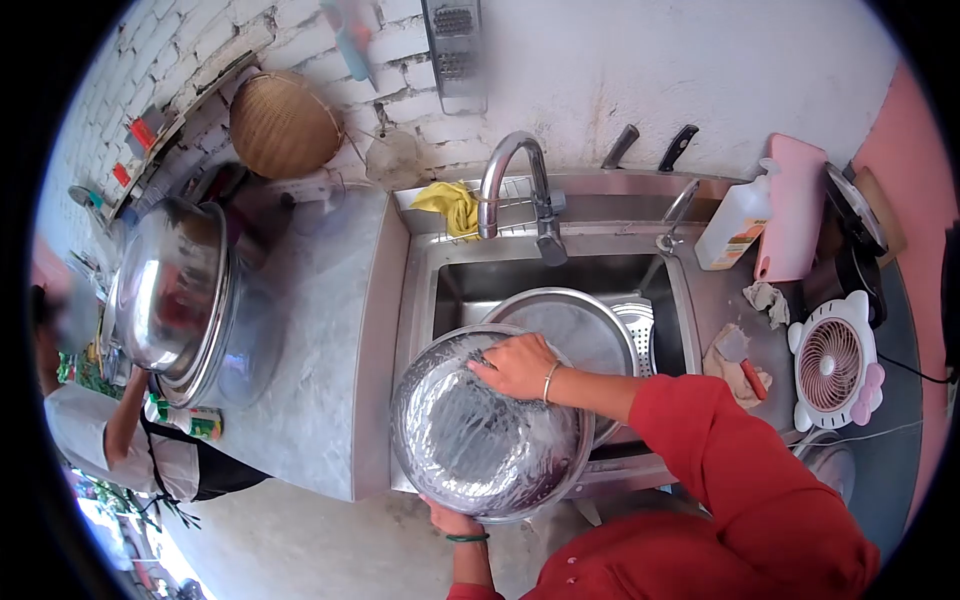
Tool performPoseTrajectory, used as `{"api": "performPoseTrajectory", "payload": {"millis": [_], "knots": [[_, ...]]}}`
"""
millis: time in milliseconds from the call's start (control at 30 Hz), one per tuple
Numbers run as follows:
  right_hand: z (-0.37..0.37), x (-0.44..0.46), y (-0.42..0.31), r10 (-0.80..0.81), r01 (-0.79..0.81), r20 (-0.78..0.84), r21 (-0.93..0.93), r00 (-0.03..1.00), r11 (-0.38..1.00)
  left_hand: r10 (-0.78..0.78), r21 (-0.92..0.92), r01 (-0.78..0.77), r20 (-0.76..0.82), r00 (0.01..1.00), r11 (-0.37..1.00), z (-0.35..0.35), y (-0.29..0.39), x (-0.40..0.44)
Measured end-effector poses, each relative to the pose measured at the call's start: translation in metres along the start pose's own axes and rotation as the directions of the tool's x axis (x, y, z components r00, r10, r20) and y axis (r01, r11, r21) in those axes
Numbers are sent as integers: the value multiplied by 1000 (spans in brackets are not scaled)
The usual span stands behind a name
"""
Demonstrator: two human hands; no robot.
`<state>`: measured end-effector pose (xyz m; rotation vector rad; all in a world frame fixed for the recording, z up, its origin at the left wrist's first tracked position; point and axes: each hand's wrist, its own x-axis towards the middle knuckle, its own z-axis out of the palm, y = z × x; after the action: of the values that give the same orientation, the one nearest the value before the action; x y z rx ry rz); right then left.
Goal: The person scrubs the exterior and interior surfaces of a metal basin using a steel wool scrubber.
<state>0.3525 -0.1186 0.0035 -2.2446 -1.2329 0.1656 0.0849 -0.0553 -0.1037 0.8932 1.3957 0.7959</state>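
Sink [468,283] holds basin [580,325]; left hand [452,518], right hand [520,366] on streaked bowl [475,440].

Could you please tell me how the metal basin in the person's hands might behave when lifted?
The metal basin will probably be slippery, given the wet-looking whitish streaks across it. It seems stiff: its broad, round metal form shows no obvious sag. Being so wide, it may tip if only the left hand, at its near edge, supports it.
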Motion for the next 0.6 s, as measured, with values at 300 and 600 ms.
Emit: {"api": "performPoseTrajectory", "payload": {"millis": [300,600], "knots": [[-10,8,4,20,-17,59,-50,998,999,-21,-1,21,-31,999,1000,-3,-3,5],[68,38,-103,-327,339,218,-18,919,941,3,134,7,-80,997,991,2,0,0]]}}
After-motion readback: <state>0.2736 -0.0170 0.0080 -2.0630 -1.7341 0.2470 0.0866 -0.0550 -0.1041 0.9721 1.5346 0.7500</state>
